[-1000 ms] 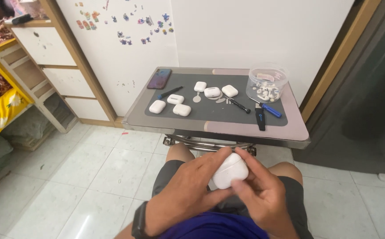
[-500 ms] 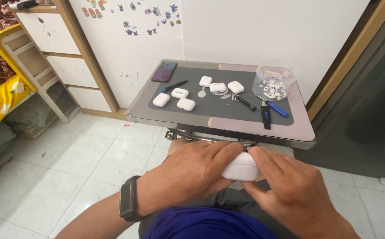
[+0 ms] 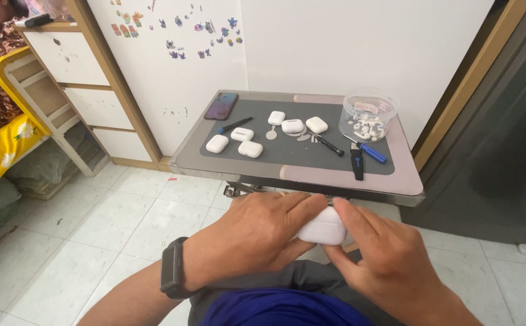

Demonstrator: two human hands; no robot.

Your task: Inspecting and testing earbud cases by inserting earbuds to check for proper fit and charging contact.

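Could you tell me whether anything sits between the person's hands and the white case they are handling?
Nothing visible does: the left hand and right hand both grip the white case directly, above the lap and short of the table.

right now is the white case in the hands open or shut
Shut, it seems: the white case shows one smooth rounded body with no raised lid between the left hand and right hand.

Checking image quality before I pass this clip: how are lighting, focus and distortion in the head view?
Head view: even, soft daylight, with no harsh glare; only faint shadows under the small white cases on the grey mat. The left hand and right hand, gripping a white rounded plastic case, look sharp. Wide-angle lens: the wooden door frame leans outward.
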